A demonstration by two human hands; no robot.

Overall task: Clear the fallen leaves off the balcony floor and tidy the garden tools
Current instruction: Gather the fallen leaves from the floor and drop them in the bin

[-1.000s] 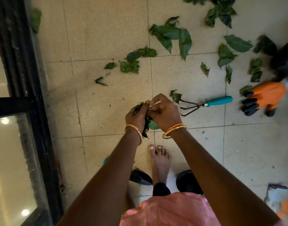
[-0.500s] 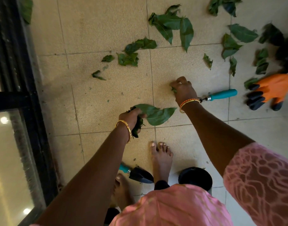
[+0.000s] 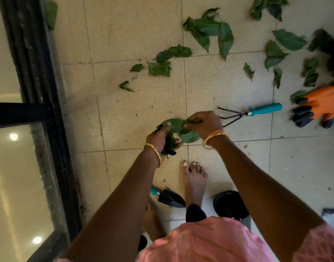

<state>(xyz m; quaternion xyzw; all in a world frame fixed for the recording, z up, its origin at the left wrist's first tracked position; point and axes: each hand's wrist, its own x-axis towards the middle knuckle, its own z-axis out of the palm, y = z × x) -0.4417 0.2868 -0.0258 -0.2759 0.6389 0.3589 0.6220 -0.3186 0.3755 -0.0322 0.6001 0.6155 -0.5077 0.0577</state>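
Left hand [image 3: 159, 138] curled round a bunch of leaves [image 3: 170, 143] | right hand [image 3: 205, 124] pinched a leaf [image 3: 178, 127] beside it | rake [image 3: 251, 112] just right of right hand | loose leaves [image 3: 209, 33] beyond both | trowel [image 3: 169, 197], pot [image 3: 229, 204] under the arms, pot's contents too dark to tell

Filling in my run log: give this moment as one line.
left hand: grips leaf bundle | right hand: adds leaf | hand rake, trowel: on floor

Matt speckled floor tiles [image 3: 135, 35], a dark metal hand rake [image 3: 231, 116] with smooth plastic handle, waxy leaves [image 3: 209, 33]
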